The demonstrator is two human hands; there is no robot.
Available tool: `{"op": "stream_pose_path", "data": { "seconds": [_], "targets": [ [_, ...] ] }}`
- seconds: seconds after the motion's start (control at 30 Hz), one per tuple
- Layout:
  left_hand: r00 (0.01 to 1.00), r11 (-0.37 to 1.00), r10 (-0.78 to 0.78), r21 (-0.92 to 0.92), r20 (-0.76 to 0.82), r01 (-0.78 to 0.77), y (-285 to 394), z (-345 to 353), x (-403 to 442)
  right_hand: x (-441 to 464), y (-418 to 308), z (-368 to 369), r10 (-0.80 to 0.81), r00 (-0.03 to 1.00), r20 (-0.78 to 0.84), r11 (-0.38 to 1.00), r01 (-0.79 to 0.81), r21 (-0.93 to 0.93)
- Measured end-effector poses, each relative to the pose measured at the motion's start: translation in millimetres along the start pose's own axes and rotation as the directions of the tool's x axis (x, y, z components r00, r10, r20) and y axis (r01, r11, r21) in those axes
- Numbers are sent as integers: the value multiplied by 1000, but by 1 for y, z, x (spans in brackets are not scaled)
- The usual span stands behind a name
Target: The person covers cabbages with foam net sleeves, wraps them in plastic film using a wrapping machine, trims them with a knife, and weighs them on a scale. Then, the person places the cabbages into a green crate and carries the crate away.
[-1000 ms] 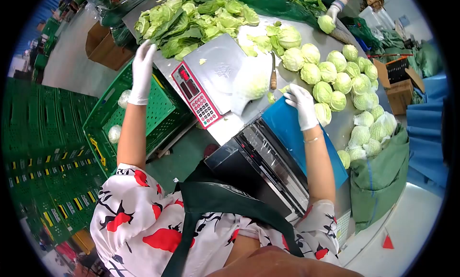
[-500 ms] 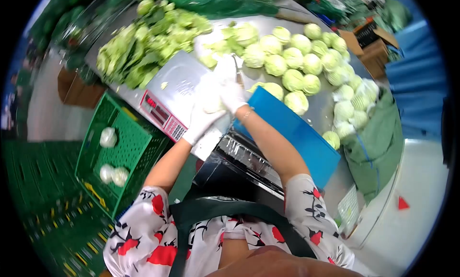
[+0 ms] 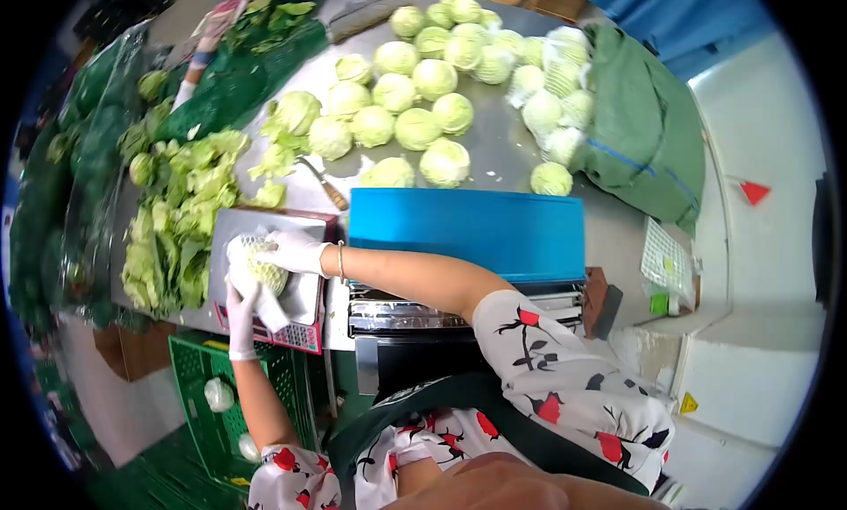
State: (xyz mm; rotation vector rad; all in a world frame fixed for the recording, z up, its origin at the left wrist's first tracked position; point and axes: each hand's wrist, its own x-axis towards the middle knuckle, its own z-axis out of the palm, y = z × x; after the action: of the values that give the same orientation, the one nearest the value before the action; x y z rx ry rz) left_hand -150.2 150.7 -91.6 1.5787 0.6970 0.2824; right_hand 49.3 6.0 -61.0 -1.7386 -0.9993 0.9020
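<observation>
A round green cabbage (image 3: 265, 270), partly in a white foam net (image 3: 240, 252), is over the steel plate of the scale (image 3: 231, 225). My right hand (image 3: 298, 251), white-gloved, grips its upper right side with curled fingers. From below left, my left hand (image 3: 242, 320), also gloved, closes on the netted side. A loose white strip (image 3: 272, 311) hangs beside the left fingers; whether it is net or film I cannot tell. Just beyond the scale lies a knife with a wooden handle (image 3: 333, 192).
Right of the scale stands a wrapping machine with a blue cover (image 3: 468, 232). Several bare cabbages (image 3: 415, 129) and netted ones (image 3: 556, 113) lie behind. Loose leaves (image 3: 181, 223) heap at left. A green crate (image 3: 198, 419) holds wrapped cabbages. Another person's arm (image 3: 205, 47) reaches in at back left.
The view has swung, so the scale now appears farther left and lower. My hands, blurred together over the scale before, now show on opposite sides of the netted cabbage.
</observation>
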Motion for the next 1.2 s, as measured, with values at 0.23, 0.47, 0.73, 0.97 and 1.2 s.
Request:
{"op": "stream_pose_path", "data": {
  "seconds": [0.23, 0.47, 0.73, 0.97, 1.2],
  "targets": [
    [962, 994, 95, 69, -256, -80, 40, -4, -34, -98, 31, -157, 139, 949, -284, 989, -146, -1],
    [891, 995, 100, 50, -443, -87, 28, -17, -44, -180, 167, -356, 143, 598, -789, 780, -559, -283],
    [879, 959, 189, 276, -438, -68, 50, 18, -34, -163, 232, -482, -78, 396, -915, 516, -769, -377],
    [897, 915, 196, 403, -397, -21, 65, 32, -21, -97, 280, -540, 5, 487, -873, 299, -834, -464],
    [897, 915, 160, 403, -412, 22, 75, 52, -13, -86, 329, -565, 27, 466, -884, 51, -884, -464]
  ]
}}
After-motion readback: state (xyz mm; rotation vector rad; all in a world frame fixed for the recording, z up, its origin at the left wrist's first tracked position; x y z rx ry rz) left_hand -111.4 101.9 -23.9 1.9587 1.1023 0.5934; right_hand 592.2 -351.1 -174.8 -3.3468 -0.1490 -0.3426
